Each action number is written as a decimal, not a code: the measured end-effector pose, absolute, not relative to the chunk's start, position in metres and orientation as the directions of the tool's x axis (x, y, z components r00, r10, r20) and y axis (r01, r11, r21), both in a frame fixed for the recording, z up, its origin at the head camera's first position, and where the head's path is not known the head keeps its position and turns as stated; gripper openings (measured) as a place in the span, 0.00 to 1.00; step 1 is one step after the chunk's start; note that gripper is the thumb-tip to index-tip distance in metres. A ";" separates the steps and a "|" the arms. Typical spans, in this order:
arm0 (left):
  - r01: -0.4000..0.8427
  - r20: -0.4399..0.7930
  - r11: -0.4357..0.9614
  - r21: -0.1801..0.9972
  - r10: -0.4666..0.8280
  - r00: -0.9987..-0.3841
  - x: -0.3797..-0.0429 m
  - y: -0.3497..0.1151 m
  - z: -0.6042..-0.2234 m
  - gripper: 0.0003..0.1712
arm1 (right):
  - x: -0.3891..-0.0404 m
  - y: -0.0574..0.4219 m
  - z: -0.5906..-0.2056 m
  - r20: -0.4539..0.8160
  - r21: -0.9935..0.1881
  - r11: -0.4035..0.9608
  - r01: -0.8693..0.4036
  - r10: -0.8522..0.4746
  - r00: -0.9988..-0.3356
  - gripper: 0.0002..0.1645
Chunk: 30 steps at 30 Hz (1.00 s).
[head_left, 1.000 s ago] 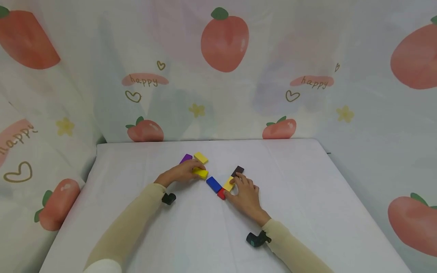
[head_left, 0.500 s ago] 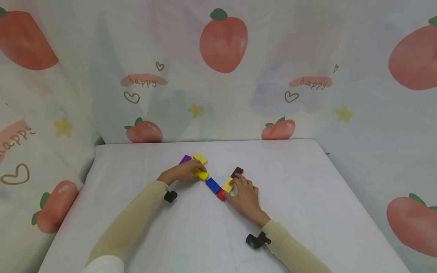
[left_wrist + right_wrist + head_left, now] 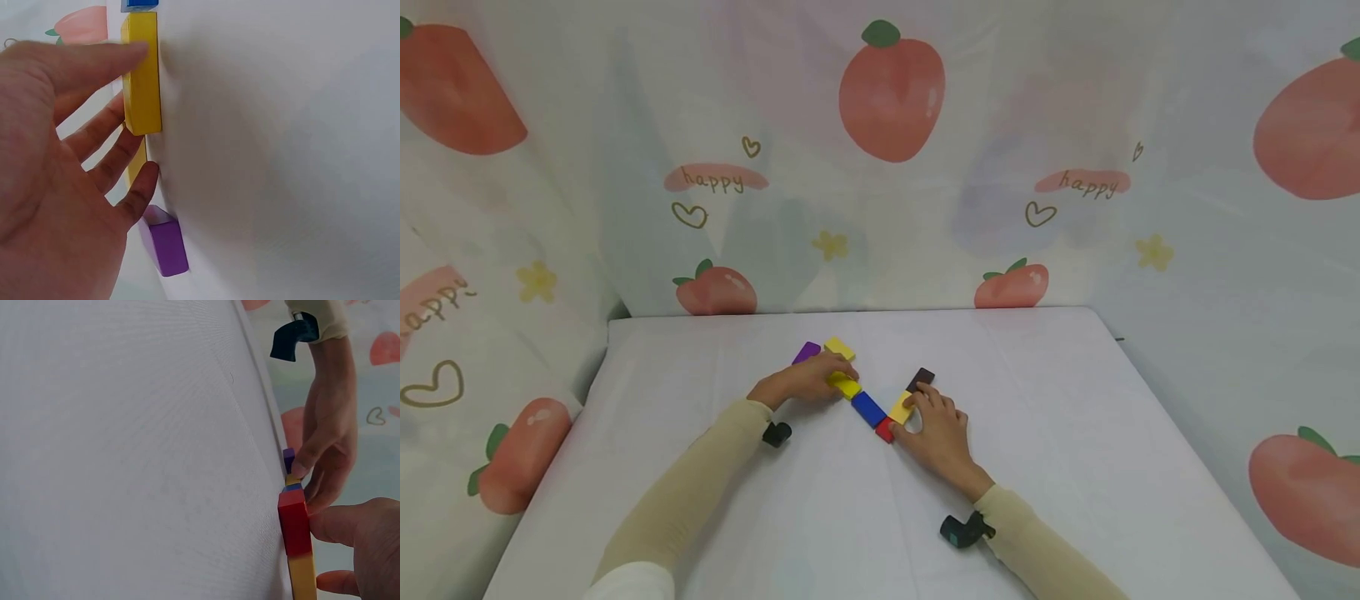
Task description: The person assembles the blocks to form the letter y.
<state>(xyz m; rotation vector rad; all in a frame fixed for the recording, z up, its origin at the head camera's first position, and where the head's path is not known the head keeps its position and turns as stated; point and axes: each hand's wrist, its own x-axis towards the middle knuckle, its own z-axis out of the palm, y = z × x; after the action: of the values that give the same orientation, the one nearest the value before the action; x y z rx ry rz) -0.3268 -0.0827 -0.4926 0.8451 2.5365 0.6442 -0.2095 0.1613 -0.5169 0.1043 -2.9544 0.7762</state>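
In the head view my left hand (image 3: 808, 377) pinches a yellow block (image 3: 847, 385) between thumb and fingers. One end of it meets a blue block (image 3: 868, 409); the left wrist view shows my thumb across the yellow block (image 3: 144, 94). A red block (image 3: 885, 430) joins the blue one's near end. From there a lighter yellow block (image 3: 900, 407) and a dark brown block (image 3: 921, 379) run up to the right. My right hand (image 3: 942, 433) rests by this branch, its thumb touching the red block (image 3: 294, 522) and a finger at the lighter yellow one (image 3: 302, 578).
A purple block (image 3: 807, 352) and another light yellow block (image 3: 840, 347) lie just beyond my left hand. A white cloth covers the table (image 3: 850, 525). A patterned curtain (image 3: 917, 208) hangs behind its back edge.
My left hand has slid the yellow block a little right and toward me, closing the gap to the blue block. My right hand has stayed in place.
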 end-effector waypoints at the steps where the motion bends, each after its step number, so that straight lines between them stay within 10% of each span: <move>1: 0.455 -0.206 0.709 0.538 0.634 -0.745 -0.327 -0.083 -0.494 0.22 | -0.210 0.161 -0.517 0.099 -0.485 0.870 -0.086 -0.044 -0.994 0.25; 16: 0.274 -0.051 0.773 0.571 0.367 -0.929 -0.299 -0.080 -0.503 0.30 | -0.209 0.160 -0.516 0.081 -0.490 0.869 -0.074 -0.039 -0.996 0.26; 30: 0.125 -0.073 0.796 0.592 0.208 -0.975 -0.291 -0.072 -0.510 0.33 | -0.210 0.161 -0.518 0.102 -0.495 0.865 -0.086 -0.040 -0.994 0.25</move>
<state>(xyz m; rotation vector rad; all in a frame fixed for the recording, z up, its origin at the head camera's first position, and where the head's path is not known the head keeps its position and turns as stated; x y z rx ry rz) -0.2910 -0.0721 -0.5102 0.2657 2.8486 0.9257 -0.2099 0.1613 -0.5185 0.1001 -2.9482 0.7888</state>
